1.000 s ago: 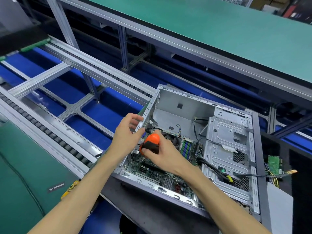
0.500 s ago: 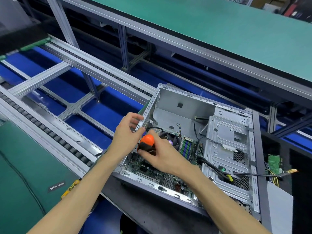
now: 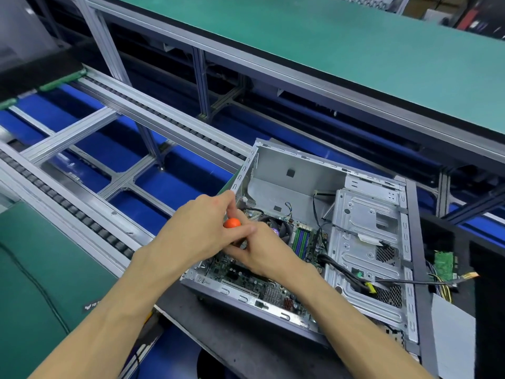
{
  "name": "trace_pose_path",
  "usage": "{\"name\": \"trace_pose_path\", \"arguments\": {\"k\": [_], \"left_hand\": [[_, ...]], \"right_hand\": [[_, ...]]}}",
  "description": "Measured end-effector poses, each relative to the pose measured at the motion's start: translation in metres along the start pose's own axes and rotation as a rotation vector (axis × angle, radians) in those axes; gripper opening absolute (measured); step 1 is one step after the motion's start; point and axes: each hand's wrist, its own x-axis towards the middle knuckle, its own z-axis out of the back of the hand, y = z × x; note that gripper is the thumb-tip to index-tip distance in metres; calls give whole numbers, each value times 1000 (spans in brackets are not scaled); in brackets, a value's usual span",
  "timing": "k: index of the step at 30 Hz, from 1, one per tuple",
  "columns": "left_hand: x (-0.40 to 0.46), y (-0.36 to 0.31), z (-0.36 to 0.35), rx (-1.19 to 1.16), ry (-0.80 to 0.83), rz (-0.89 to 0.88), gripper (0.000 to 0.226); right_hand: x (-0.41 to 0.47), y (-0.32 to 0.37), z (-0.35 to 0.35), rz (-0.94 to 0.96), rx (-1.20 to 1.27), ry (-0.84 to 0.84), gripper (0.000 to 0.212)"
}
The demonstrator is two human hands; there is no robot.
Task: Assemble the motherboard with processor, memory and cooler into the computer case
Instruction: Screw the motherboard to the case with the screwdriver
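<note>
An open grey computer case (image 3: 295, 173) lies on its side with the motherboard (image 3: 243, 277) inside. On the board I see the round black cooler (image 3: 282, 228) and the green and blue memory slots (image 3: 300, 239). A screwdriver with an orange handle (image 3: 232, 222) stands over the board's left part, near the case's left wall. My right hand (image 3: 265, 255) grips the screwdriver below the orange end. My left hand (image 3: 196, 236) is against it, with thumb and fingers closed round the orange top. The screwdriver's tip is hidden behind my hands.
The case rests on a dark pallet (image 3: 232, 337). A metal drive cage (image 3: 366, 242) with black cables (image 3: 344, 272) fills its right side, and a small green circuit board (image 3: 444, 265) lies beyond it. Roller conveyor rails (image 3: 82, 214) run left; a green shelf (image 3: 355, 50) is overhead.
My left hand let go of the case's left rim and moved onto the screwdriver's orange top. The screwdriver and my right hand shifted slightly left.
</note>
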Motion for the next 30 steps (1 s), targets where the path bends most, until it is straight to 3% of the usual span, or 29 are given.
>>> {"name": "trace_pose_path", "arguments": {"k": [3, 6, 9, 12, 14, 16, 21, 24, 26, 28, 30], "left_hand": [[-3, -3, 11, -49, 36, -20, 30], [-6, -6, 22, -18, 185, -126, 13], [-7, -11, 28, 5, 331, -161, 29], [-9, -16, 32, 142, 213, -151, 25], [-9, -21, 32, 295, 93, -80, 43], [-7, -26, 32, 337, 56, -9, 46], [-3, -24, 41, 187, 208, -108, 8], [-3, -20, 44, 96, 320, -165, 17], [-4, -21, 40, 94, 223, -153, 12], [-3, -22, 33, 232, 101, -72, 38], [0, -22, 28, 295, 29, -13, 45]], "right_hand": [[1, -2, -1, 23, 10, -36, 39], [0, -4, 0, 12, 55, -105, 37], [0, -2, 0, -11, 78, -133, 21], [1, -3, -1, 4, 95, -124, 17], [3, -3, -1, 8, 94, -114, 17], [4, -1, -3, 0, 112, -116, 29], [-1, 2, -1, -71, 373, -100, 30], [-2, -1, 3, -102, 449, -113, 35], [-2, 0, 3, -122, 504, -124, 31], [-1, -1, 2, -115, 510, -140, 28], [-2, -2, 1, -124, 524, -132, 30]]}}
